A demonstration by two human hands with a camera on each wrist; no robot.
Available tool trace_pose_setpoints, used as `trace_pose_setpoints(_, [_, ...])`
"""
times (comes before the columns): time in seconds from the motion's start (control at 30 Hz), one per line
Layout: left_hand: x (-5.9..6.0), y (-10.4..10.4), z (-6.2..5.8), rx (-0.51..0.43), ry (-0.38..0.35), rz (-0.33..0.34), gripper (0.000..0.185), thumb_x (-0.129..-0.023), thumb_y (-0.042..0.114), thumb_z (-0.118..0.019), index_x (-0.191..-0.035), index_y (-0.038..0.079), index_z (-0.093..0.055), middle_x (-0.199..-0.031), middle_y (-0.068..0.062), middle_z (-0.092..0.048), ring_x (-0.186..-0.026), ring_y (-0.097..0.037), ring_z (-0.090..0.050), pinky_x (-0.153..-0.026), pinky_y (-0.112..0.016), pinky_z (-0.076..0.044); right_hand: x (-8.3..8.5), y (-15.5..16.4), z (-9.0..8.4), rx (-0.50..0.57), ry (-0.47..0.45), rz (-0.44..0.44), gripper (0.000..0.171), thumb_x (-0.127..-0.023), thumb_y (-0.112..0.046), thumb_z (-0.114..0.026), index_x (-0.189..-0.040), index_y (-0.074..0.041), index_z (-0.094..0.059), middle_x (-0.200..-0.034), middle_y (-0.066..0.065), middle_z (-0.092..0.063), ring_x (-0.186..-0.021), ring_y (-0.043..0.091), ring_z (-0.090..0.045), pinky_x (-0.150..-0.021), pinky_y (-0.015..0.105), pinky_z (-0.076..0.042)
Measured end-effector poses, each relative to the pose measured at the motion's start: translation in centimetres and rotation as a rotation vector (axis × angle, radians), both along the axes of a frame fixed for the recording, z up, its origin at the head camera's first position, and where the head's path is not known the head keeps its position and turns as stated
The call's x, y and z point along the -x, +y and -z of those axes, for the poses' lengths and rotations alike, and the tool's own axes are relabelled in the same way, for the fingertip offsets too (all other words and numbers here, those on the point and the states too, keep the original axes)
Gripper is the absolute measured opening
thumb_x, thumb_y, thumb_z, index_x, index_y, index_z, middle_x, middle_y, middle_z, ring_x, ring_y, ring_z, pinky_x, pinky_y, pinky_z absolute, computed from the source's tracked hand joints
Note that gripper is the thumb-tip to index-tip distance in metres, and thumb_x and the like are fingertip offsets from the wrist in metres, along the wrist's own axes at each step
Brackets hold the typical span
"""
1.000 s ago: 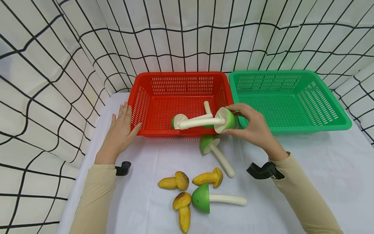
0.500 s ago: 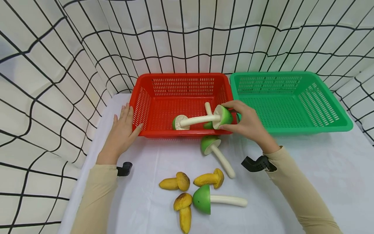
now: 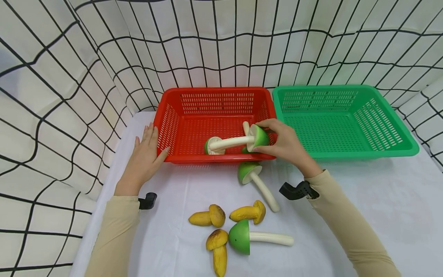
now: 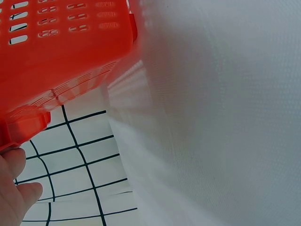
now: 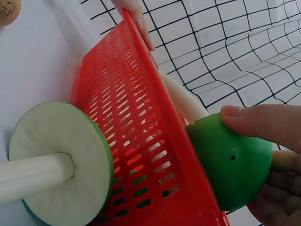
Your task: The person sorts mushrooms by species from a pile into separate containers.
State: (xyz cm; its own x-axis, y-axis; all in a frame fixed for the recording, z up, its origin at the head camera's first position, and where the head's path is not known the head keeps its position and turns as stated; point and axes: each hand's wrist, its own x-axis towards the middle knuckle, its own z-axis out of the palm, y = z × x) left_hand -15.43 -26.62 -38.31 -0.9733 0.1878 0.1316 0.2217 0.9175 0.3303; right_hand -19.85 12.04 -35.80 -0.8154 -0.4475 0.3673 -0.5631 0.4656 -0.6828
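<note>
My right hand (image 3: 282,142) pinches a toy mushroom by its green cap (image 3: 260,137), thumb and fingers on the cap's sides. Its white stem points left over the red basket (image 3: 200,157). In the right wrist view the green cap (image 5: 230,162) overlaps the basket rim, thumb on top. Inside the basket lie other green mushrooms: a white underside (image 3: 215,149) shows at the left, and one stem (image 3: 246,128) stands out behind the held cap. At the basket's left end my left hand (image 3: 142,161) rests against the rim with straight fingers; its fingertips (image 4: 14,162) touch the red edge.
A green basket (image 3: 318,130) stands right beside the red one. On the white cloth in front lie a green mushroom (image 3: 264,190) close to the red basket, another green mushroom (image 3: 270,237) nearer, and several yellow mushrooms (image 3: 217,215). A black-lined curtain (image 3: 221,50) rises behind.
My right hand has moved left with the green mushroom, from the red basket's right corner to farther over it. The left hand has stayed at the basket's left end.
</note>
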Motion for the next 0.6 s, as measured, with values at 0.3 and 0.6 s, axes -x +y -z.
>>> trace_pose_setpoints(0.3, [0.0, 0.1, 0.0, 0.009, 0.005, -0.001, 0.071, -0.099, 0.035, -0.038, -0.146, -0.010, -0.010, -0.154, -0.025, -0.005, -0.142, -0.038, -0.002, -0.108, -0.061, -0.004, 0.9, -0.6, 0.4, -0.044, 0.007, 0.036, 0.061, -0.066, -0.015, -0.087, -0.119, -0.001, -0.059, -0.116, 0.009, -0.059, -0.098, 0.021, -0.058, -0.083, 0.036, -0.049])
trace_pose_setpoints(0.6, [-0.1, 0.1, 0.0, 0.010, 0.004, -0.006, 0.071, -0.099, 0.035, -0.038, -0.146, -0.011, -0.010, -0.154, -0.025, -0.005, -0.142, -0.036, 0.001, -0.108, -0.062, -0.004, 1.5, -1.0, 1.0, -0.052, -0.052, 0.057, 0.061, -0.069, -0.015, -0.085, -0.121, 0.001, -0.058, -0.119, 0.012, -0.057, -0.101, 0.025, -0.057, -0.085, 0.040, -0.049])
